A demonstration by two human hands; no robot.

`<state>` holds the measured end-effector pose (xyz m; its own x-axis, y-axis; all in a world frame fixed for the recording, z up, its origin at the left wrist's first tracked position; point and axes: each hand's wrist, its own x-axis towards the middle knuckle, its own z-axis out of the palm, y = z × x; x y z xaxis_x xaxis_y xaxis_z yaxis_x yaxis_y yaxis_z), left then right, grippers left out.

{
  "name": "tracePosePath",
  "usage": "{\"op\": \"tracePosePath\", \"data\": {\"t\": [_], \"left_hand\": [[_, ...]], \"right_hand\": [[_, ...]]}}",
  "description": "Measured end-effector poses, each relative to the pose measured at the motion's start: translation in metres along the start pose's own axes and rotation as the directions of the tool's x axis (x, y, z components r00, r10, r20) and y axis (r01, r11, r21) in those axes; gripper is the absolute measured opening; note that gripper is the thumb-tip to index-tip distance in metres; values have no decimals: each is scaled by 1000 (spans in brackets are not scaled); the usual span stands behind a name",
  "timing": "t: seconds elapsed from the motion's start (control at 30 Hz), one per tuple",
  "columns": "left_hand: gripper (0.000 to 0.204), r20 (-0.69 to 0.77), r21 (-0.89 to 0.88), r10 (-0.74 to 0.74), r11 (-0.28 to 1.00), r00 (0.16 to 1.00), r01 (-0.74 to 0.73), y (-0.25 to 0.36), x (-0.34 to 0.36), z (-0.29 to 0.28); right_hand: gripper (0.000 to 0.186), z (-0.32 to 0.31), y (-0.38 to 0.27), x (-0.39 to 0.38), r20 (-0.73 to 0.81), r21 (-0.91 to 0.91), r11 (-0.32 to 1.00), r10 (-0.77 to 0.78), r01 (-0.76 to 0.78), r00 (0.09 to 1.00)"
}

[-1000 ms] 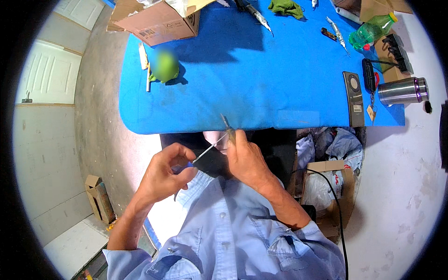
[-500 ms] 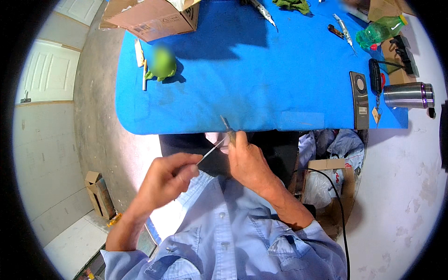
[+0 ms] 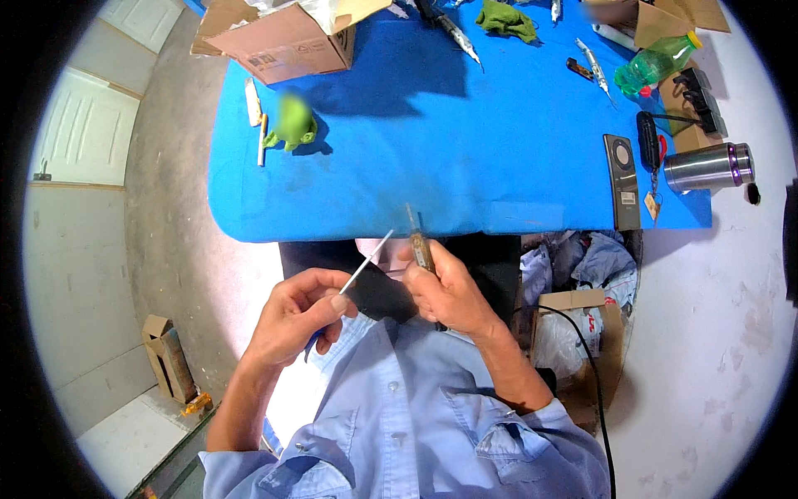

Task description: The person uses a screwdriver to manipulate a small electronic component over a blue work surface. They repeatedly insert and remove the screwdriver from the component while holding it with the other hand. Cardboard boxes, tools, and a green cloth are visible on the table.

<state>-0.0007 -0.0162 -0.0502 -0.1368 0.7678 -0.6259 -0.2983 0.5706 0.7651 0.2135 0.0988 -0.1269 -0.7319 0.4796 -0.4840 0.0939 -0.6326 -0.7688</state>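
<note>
My left hand [image 3: 306, 312] is closed on a thin, pale rod [image 3: 367, 263] that points up toward the table edge. A bit of dark blue [image 3: 313, 341] shows below the fingers and may be its handle. My right hand [image 3: 450, 291] is wrapped round a slim brownish tool [image 3: 422, 251] with a narrow metal tip. A second thin prong stands beside that tip; its exact kind I cannot make out. Both hands are above my lap, just in front of the blue-covered table [image 3: 374, 166]. The rod's end is close to the tool, with a small gap between them.
A cardboard box [image 3: 287, 51] and a green cloth bundle [image 3: 291, 129] are on the table's left. Pen-shaped tools [image 3: 455, 37] lie farther back. Rightward are a green bottle [image 3: 657, 65], a flat grey device [image 3: 623, 179] and a steel flask [image 3: 706, 167]. A black cable [image 3: 592, 333] hangs at the lower right.
The rod and the tool have moved apart from where they crossed. My right hand has turned and shows more of the tool. My left fingers have shifted on the rod, and the view has moved slightly.
</note>
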Motion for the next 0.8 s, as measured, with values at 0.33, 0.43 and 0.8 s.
{"op": "tracePosePath", "data": {"t": [0.33,0.43,0.8], "left_hand": [[22,77,619,413,694,908,-368,-13,-21,28],[22,110,668,405,646,908,-369,-13,-26,32],[21,80,698,385,636,919,-328,-16,-28,36]], "right_hand": [[64,-4,-5,-17,102,432,901,-84,32,991],[67,-4,-1,-14,75,459,885,-131,82,989],[70,-4,-1,-17,63,440,890,-166,122,984]]}}
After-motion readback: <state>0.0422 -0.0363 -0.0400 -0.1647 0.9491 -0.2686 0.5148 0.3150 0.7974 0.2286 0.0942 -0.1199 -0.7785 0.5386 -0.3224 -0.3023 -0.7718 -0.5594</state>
